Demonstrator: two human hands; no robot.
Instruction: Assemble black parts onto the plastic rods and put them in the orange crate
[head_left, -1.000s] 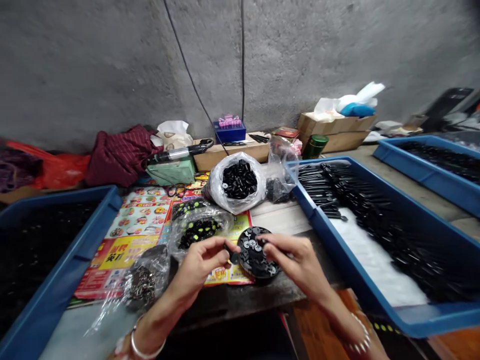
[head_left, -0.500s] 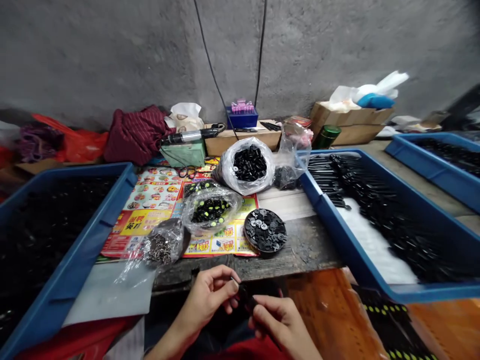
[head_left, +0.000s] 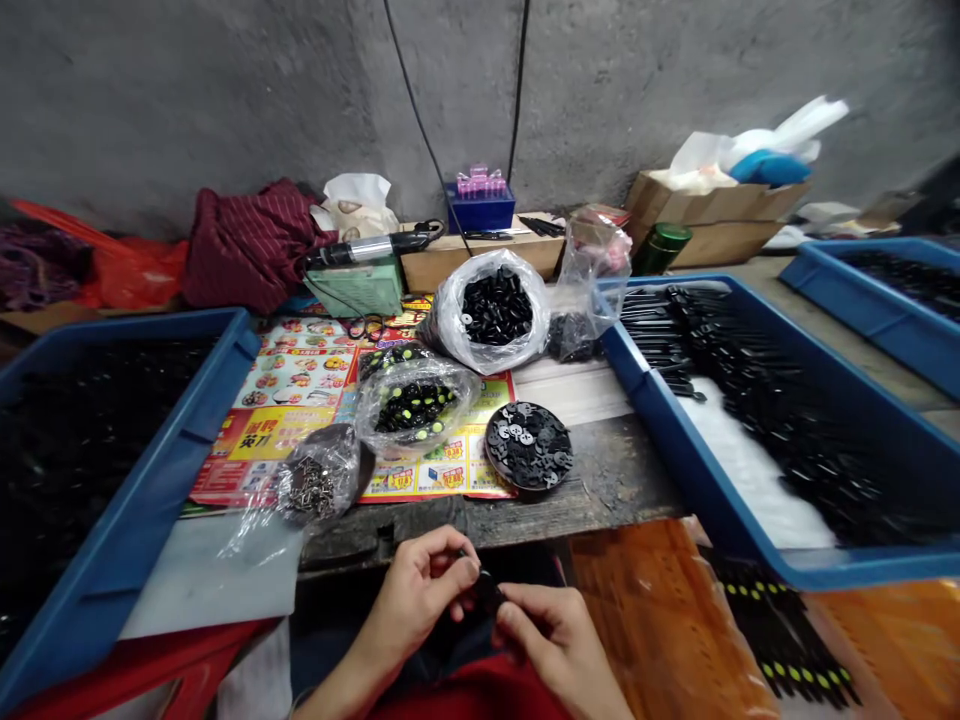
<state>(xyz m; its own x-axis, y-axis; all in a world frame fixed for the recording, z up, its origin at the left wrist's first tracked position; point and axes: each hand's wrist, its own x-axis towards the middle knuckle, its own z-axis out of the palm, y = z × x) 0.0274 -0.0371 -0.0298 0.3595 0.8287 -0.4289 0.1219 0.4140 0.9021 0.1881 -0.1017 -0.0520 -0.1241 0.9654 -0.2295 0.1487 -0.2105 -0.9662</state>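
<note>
In the head view, my left hand [head_left: 429, 588] is closed, its thumb and forefinger pinching one end of a small black plastic part [head_left: 487, 590]. My right hand [head_left: 553, 632] is closed on the other end, with thumb and index finger pressed together. Against the dark clothing behind it, the part's exact shape is hard to make out. Both hands are above the lap, in front of the bench edge. Beyond them stand a round dish of flat black pieces [head_left: 529, 447] and an open bag of black pieces with yellow-green dots [head_left: 417, 408].
A blue tray of long black pieces [head_left: 651, 425] is on the right, another blue tray [head_left: 169, 475] on the left. On the bench are a bag of small metal parts [head_left: 315, 485], a bag of glossy black pieces [head_left: 496, 310] and scissors [head_left: 367, 327]. Orange plastic sheeting [head_left: 660, 620] lies lower right.
The view has tilted down slightly, so the bench sits higher in the picture. My right hand has come a little nearer to my left, both still on the black part.
</note>
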